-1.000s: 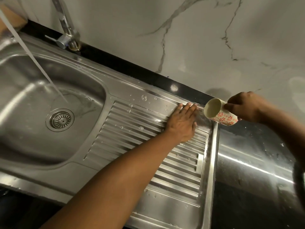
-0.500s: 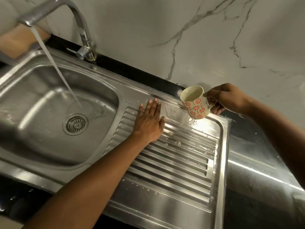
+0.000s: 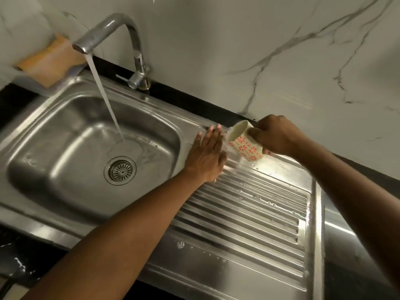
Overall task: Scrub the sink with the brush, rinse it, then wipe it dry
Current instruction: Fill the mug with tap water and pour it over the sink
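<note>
The steel sink (image 3: pixel 54 131) fills the left half of the view, and its ribbed drainboard (image 3: pixel 249 213) runs to the right. My left hand (image 3: pixel 207 156) lies flat with straight fingers on the wet strip between basin and drainboard. My right hand (image 3: pixel 275 135) grips a cream mug with red flowers (image 3: pixel 244 144), tipped with its mouth to the left, and water spills from it beside my left hand. The tap (image 3: pixel 121 37) runs a stream into the basin near the drain (image 3: pixel 120 168). No brush is in view.
An orange sponge or cloth (image 3: pixel 49 61), blurred, sits at the back left corner behind the basin. A marble wall (image 3: pixel 281 50) rises behind the sink. Black countertop (image 3: pixel 357 256) lies to the right of the drainboard and along the front edge.
My left hand has slid left along the drainboard's back edge toward the basin. My right hand followed it with the mug, which was upright half a second ago and is tipped again now.
</note>
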